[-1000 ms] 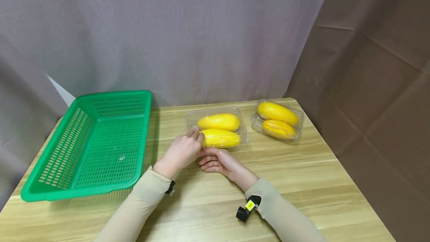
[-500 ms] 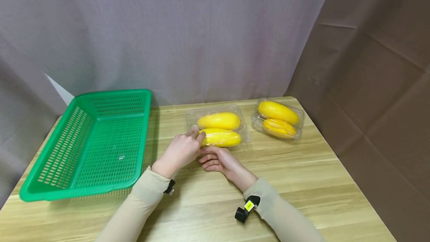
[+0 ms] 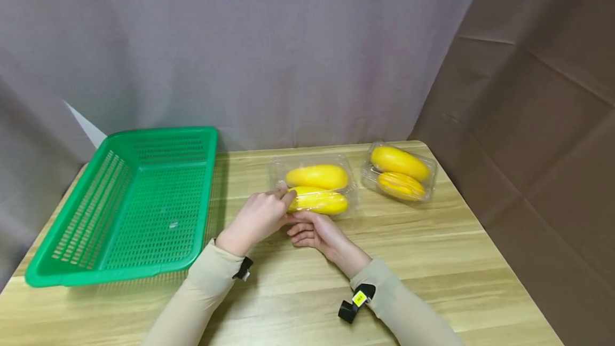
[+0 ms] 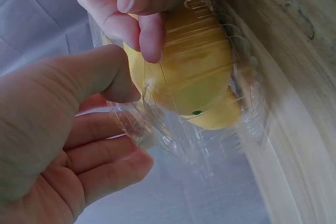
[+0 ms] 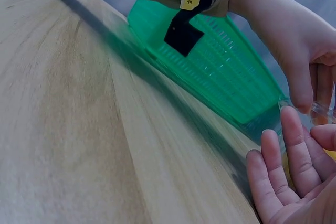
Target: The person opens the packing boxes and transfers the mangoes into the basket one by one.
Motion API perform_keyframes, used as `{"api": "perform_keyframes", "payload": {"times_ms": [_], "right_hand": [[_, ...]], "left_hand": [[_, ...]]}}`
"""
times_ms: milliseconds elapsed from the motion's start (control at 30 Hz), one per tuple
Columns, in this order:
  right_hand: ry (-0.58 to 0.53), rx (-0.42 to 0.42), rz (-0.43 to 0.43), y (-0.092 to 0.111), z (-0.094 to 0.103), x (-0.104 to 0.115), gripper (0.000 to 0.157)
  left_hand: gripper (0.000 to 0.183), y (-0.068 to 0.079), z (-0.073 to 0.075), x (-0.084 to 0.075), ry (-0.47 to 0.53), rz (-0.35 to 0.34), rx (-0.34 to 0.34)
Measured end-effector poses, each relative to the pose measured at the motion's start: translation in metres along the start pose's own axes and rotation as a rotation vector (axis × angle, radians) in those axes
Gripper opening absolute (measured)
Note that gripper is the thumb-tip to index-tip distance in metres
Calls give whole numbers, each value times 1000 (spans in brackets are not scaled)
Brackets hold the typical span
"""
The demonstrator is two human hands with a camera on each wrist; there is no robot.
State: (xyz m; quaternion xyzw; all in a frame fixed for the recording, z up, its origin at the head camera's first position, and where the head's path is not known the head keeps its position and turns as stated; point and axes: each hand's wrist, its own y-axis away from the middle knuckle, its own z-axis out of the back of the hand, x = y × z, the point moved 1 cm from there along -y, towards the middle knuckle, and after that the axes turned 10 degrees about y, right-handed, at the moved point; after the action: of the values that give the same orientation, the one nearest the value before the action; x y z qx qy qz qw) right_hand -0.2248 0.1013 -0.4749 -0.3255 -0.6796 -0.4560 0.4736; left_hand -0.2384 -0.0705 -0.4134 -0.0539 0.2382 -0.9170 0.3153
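Two yellow oblong melons (image 3: 317, 201) lie in a clear plastic box (image 3: 278, 167) at the middle of the table in the head view. My left hand (image 3: 257, 218) pinches the clear plastic at the box's near left corner. Its thumb presses from one side and its fingers lie behind, as the left wrist view shows. My right hand (image 3: 324, 235) is palm up at the box's near side, its fingers loosely extended, with the index fingertip by the left hand's grip. In the left wrist view, the right fingers (image 4: 152, 38) lie against the plastic over the nearer melon.
A green perforated basket (image 3: 209, 175) stands on the table (image 3: 432, 276) at the left. Toward the back right sits another clear plastic box (image 3: 369, 178) with two yellow melons (image 3: 400, 162). Grey curtain rises behind the table and brown cloth stands along its right side.
Both hands keep nearly the same place at the box corner. The whole head view shifts slightly; the box and basket stay where they were.
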Motion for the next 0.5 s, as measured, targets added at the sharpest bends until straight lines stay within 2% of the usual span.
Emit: {"api": "perform_keyframes", "payload": {"times_ms": [267, 500], "right_hand": [[-31, 6, 9, 1, 2, 0, 41], [-19, -5, 6, -1, 1, 0, 39]], "left_hand": [[37, -1, 2, -1, 15, -9, 1], [44, 1, 3, 1, 35, 2, -16]]}}
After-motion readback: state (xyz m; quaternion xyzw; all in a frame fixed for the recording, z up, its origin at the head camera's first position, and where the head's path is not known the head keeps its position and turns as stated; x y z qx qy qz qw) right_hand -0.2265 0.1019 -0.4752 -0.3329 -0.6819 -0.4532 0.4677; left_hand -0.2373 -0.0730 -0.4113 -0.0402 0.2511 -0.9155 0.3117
